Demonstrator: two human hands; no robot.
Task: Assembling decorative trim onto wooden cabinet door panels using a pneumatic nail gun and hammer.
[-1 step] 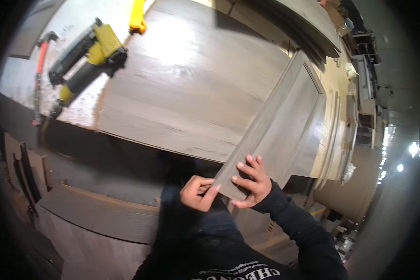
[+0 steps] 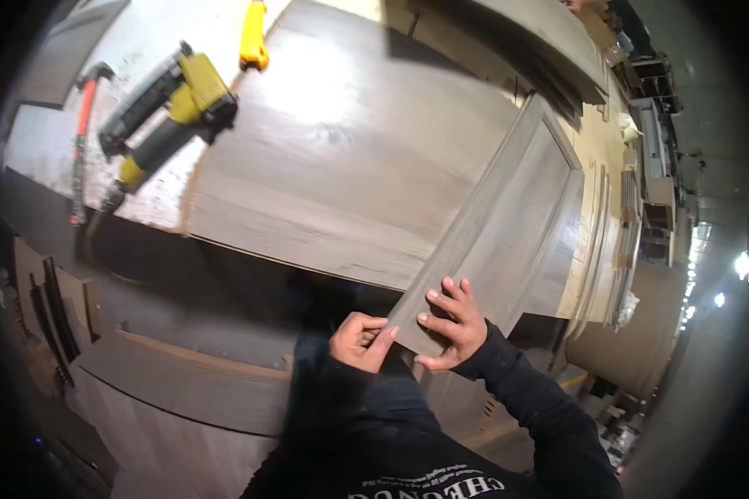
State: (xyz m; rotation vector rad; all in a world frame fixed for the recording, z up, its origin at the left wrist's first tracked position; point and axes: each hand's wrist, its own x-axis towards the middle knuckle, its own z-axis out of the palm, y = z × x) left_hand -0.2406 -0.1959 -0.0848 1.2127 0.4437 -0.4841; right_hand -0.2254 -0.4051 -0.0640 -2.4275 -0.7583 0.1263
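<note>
Nailer point(image 2: 185, 101) rightward; slightly lower (view shift)

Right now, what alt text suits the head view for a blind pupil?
A person's left hand holds the near corner of a grey framed panel while the right hand rests spread on it. On the bench beyond are a flat board, a power tool and a red-handled hammer.
</note>
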